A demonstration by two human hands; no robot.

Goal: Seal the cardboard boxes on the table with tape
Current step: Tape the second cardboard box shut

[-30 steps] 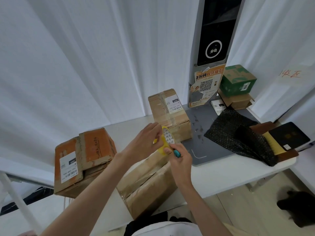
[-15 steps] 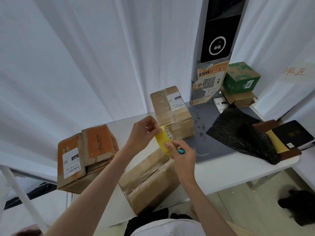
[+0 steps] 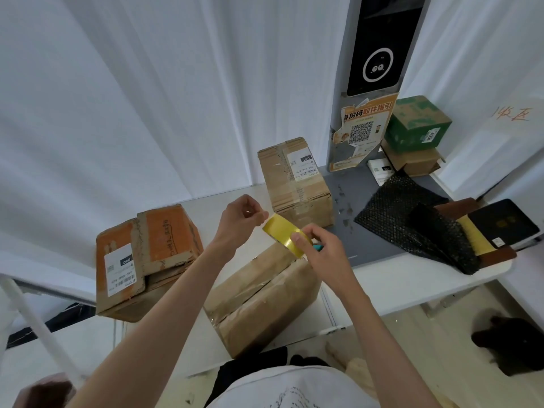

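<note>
A brown cardboard box (image 3: 259,293) lies in front of me on the white table (image 3: 397,278), its top flaps meeting along a middle seam. Above its far end my right hand (image 3: 323,248) grips a yellow tape roll (image 3: 284,232), thumb on the band; something teal shows under the fingers. My left hand (image 3: 241,220) pinches the tape's free end at the roll's upper left edge. An orange-brown box (image 3: 147,254) with a white label sits at the left. A taped brown box (image 3: 294,184) stands behind the roll.
A grey mat (image 3: 368,231) carries a black bubble-wrap bag (image 3: 412,225). A green box (image 3: 418,123) sits on a small brown box (image 3: 412,163) at the back right, next to a tall black screen post (image 3: 379,45). White curtains (image 3: 147,98) close off the back.
The tape roll has turned so its yellow band faces up and lies flatter. My left hand has shifted to pinch the tape end at the roll's edge. My head has tilted slightly.
</note>
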